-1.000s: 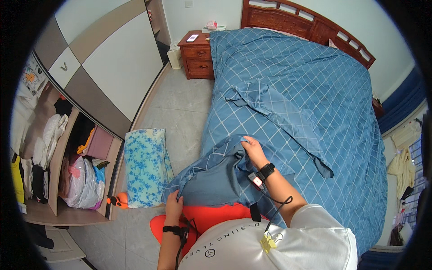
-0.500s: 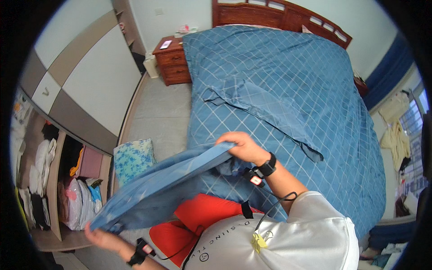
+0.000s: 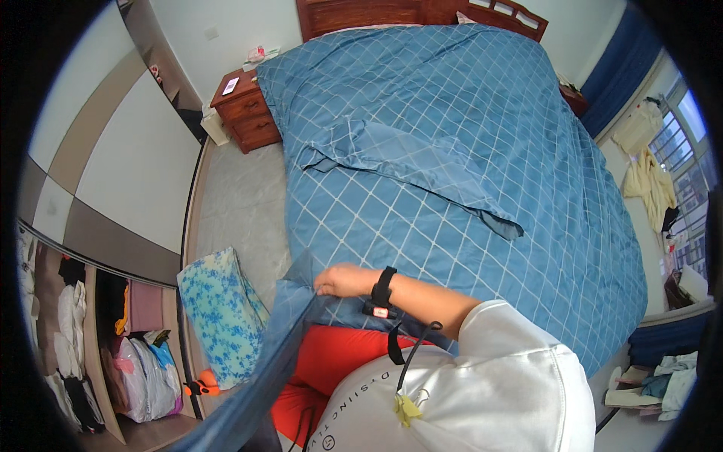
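My right hand (image 3: 343,281) is closed on the edge of a blue cloth (image 3: 280,354) that looks like a pillowcase. The cloth stretches from my fingers down toward the lower left, in front of my red trousers (image 3: 331,350). Its far end runs out of the picture there, and my left hand is out of view. Beyond my right hand, a second blue piece (image 3: 407,162) with a white grid and dark edging lies spread on the bed. Under it is a blue bedcover (image 3: 452,90) with white crossing lines.
Left of the bed, a folded floral cloth bundle (image 3: 222,313) lies on the floor beside an orange object (image 3: 203,383). The wardrobe (image 3: 120,166) has open shelves of clothes below. A wooden nightstand (image 3: 252,120) stands by the headboard (image 3: 361,15). Clothes hang near the window at right.
My left hand has dropped out of view at the lower left. My right hand has moved down and left, and the cloth now hangs lower and more steeply. The view has shifted too.
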`<state>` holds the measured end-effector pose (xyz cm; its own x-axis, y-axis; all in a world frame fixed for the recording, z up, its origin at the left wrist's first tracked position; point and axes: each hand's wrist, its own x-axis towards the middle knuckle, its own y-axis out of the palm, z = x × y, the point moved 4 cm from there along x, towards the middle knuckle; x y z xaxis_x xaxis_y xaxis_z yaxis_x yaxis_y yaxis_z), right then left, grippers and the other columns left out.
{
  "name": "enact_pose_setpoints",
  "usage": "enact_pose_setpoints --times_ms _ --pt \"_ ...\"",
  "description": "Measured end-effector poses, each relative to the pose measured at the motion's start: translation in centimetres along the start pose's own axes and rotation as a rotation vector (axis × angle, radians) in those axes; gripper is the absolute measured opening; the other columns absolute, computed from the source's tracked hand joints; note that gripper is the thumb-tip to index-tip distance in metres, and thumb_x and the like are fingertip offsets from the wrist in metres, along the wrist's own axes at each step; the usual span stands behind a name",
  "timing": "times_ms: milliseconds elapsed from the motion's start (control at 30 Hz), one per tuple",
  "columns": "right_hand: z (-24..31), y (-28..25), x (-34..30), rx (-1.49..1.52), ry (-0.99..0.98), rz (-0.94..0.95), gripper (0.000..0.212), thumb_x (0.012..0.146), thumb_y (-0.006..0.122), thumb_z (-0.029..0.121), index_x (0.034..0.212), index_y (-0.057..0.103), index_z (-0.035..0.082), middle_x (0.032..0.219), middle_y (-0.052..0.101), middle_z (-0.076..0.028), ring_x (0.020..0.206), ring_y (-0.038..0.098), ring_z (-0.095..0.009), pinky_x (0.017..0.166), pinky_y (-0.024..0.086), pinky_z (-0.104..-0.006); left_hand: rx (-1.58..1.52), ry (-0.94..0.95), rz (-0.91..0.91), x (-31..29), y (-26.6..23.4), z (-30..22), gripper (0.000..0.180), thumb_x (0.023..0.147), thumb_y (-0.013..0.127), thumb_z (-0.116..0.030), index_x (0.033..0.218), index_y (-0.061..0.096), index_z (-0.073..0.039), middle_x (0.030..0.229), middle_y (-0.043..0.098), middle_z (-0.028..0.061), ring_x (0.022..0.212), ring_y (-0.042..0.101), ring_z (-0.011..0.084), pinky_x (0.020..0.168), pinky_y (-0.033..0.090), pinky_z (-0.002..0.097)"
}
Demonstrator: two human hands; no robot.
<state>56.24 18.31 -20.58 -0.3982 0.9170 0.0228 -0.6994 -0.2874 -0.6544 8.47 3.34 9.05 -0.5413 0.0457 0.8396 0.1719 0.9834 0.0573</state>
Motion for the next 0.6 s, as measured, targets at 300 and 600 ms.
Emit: enact_pose_setpoints --times_ms 300,600 --pt "-2.1 -33.6 -0.9 -0.616 -0.046 -1.246 0.018 0.081 0.051 0.012 0.09 0.067 0.008 0.087 0.065 -0.017 0.083 0.062 -0.037 0.071 0.05 -0.0435 -0.351 0.114 0.734 0.7 24.4 -1.0 0.031 0.098 0.048 -0.018 0.119 0.056 0.003 0.117 0.059 0.0108 0.106 0.054 0.0178 0.096 0.039 0.029" --pt "7.2 -44.3 -25.4 -0.571 -0.287 -1.715 0.027 0.084 0.048 -0.002 0.105 0.064 0.005 0.1 0.066 -0.008 0.09 0.061 -0.017 0.081 0.047 -0.0263 -0.658 0.312 0.911 -10.5 29.1 -10.7 0.037 0.084 0.04 0.009 0.112 0.06 -0.003 0.113 0.06 0.0093 0.109 0.055 0.0203 0.099 0.038 0.0325"
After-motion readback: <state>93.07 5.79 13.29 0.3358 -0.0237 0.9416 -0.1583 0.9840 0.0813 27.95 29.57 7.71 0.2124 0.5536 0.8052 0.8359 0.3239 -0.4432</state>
